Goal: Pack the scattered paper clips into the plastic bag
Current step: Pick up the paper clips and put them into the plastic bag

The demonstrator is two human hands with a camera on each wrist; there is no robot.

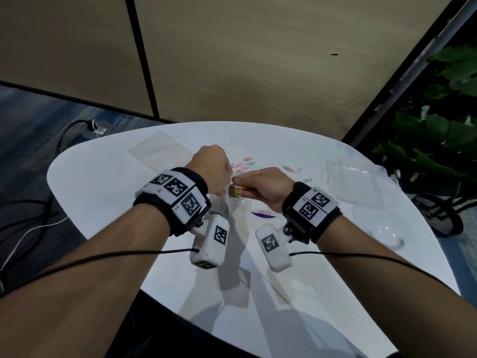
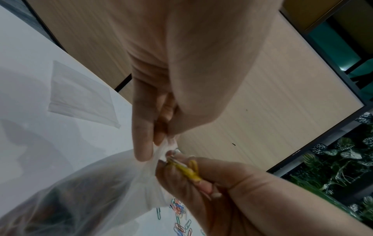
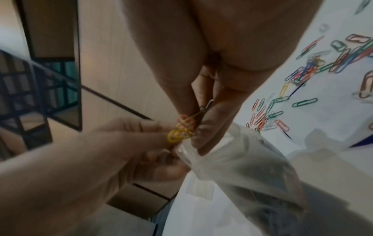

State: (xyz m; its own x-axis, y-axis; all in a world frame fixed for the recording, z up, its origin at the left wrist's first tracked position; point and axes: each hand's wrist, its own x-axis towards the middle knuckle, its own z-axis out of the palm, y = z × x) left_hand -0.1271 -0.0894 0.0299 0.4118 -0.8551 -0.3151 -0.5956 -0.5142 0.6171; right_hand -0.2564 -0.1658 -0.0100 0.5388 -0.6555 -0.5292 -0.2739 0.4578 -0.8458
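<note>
My left hand (image 1: 219,182) pinches the rim of a clear plastic bag (image 1: 233,218) and holds it up above the white table (image 1: 103,202). The left wrist view shows those fingers (image 2: 141,143) gathered on the bag (image 2: 101,183). My right hand (image 1: 240,180) pinches a small bunch of yellow and pink paper clips (image 1: 235,191) right at the bag's mouth. The bunch (image 3: 184,127) touches the rim of the bag (image 3: 242,167). Several coloured clips (image 1: 245,164) lie scattered on the table just beyond both hands, with more of them (image 3: 302,73) in the right wrist view.
A second flat clear bag (image 1: 160,151) lies at the table's far left. Crumpled clear plastic (image 1: 361,177) sits at the right side. A few stray clips (image 1: 291,169) lie further right. A wood-panel wall stands behind the table, a plant (image 1: 438,125) to the right.
</note>
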